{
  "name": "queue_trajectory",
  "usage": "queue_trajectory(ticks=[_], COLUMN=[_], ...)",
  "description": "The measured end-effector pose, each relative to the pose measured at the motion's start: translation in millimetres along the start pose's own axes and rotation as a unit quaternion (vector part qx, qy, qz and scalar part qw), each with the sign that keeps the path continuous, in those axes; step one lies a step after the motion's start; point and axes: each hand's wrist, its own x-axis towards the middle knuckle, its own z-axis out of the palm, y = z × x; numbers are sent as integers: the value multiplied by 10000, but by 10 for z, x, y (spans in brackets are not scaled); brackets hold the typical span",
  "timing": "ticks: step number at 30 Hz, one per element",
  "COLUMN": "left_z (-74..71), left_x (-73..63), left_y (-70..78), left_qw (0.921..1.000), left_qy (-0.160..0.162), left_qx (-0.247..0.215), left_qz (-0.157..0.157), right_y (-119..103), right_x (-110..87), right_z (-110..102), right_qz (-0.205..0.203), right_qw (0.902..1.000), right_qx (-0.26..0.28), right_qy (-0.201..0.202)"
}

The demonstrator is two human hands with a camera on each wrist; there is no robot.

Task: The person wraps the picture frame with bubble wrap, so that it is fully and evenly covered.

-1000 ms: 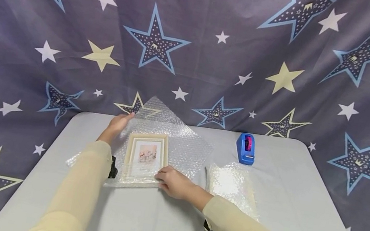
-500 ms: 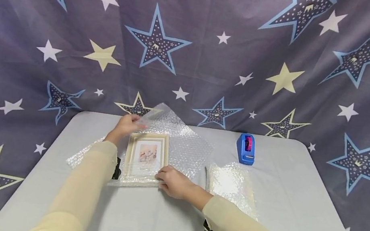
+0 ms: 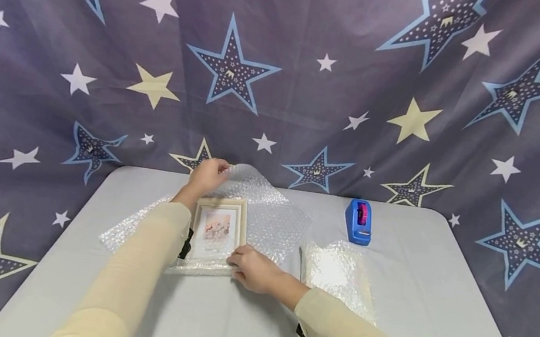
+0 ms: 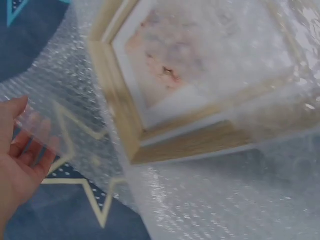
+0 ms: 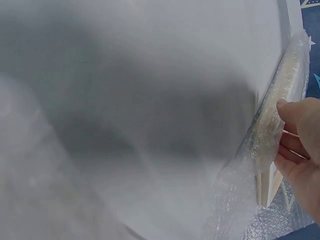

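Note:
A cream picture frame (image 3: 217, 228) with a pinkish picture lies face up on a sheet of bubble wrap (image 3: 274, 230). Wrap is folded over its near edge. My left hand (image 3: 208, 176) pinches the raised far edge of the sheet, beyond the frame's top left corner; in the left wrist view some fingers of the left hand (image 4: 25, 155) show through the clear film. At the frame's near right corner, my right hand (image 3: 253, 268) holds the folded wrap down on it. The right wrist view has the right hand's (image 5: 302, 150) thumb on the wrapped edge.
A blue tape dispenser (image 3: 359, 222) with a pink roll stands at the back right of the white table (image 3: 421, 289). To the right of my right hand lies a flat, shiny bubble-wrapped item (image 3: 338, 275). A star-patterned curtain (image 3: 290, 76) hangs behind the table.
My left hand has moved to the right along the sheet's far edge, and the raised corner has dropped lower and folded toward the right. My right hand stays at the frame's corner.

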Motion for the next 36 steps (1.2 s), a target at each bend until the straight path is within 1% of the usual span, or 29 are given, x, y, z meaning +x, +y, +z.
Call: queue_trajectory(ticks=[4,7,10,14,16,17,19,21,23,26,29,33,36], left_z=[-73,-152,-236,-302,-285,-255,-170,-61,59,209,348,501,587], left_x=[-9,-33,-86,-238,-372,-449,-619,-796,-948,-1153,-1311,-1462,-1544], left_y=[75,117,149,189,221,231,249,250,223,174,110,21,-55], left_qw=[9999,9995,9987,9965,9940,9918,9876,9834,9809,9821,9842,9839,9802], left_qy=[142,235,228,91,76,117,167,262,332,326,399,638,846], left_qx=[-48,-12,109,343,515,600,793,985,1114,1170,1092,1076,1192], left_qz=[44,233,436,754,967,1127,1345,1502,1562,1437,1333,1280,1335], right_y=[-20,-19,-8,6,13,16,21,26,30,26,11,-28,-71], right_x=[6,9,11,22,28,28,25,18,14,20,29,47,64], right_z=[8,-1,-14,-35,-43,-47,-53,-55,-49,-39,-39,-51,-44], right_qz=[5,14,34,77,107,109,118,117,119,136,136,71,3], right_qw=[10000,10000,10000,9999,9999,9999,9998,9998,9999,9998,9998,9999,10000], right_qx=[25,20,37,72,94,90,95,105,101,117,119,100,61], right_qy=[-51,-64,-67,-64,-73,-80,-91,-76,-60,-67,-66,6,25])
